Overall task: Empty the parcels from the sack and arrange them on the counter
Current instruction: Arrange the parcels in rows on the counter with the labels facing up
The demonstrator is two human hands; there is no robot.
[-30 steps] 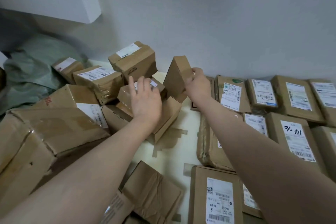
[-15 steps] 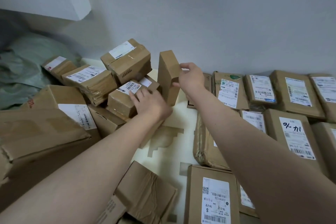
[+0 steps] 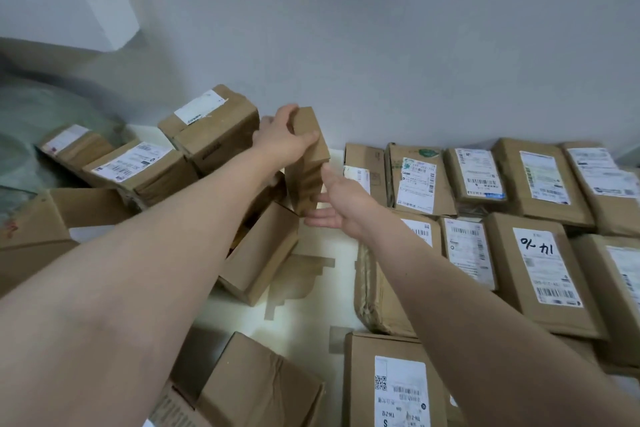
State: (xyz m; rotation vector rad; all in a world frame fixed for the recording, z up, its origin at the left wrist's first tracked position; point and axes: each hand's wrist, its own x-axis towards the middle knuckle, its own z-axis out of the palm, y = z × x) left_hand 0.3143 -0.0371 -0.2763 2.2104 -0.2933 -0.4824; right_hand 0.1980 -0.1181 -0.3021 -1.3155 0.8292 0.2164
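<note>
Left hand [image 3: 285,140] clamped round the top of a narrow brown parcel [image 3: 309,166], upright between jumbled heap [image 3: 211,135] and flat rows of labelled parcels [image 3: 540,267] on the white desk [image 3: 311,308]; right hand [image 3: 343,206] open, fingers straight, just beside its lower part
</note>
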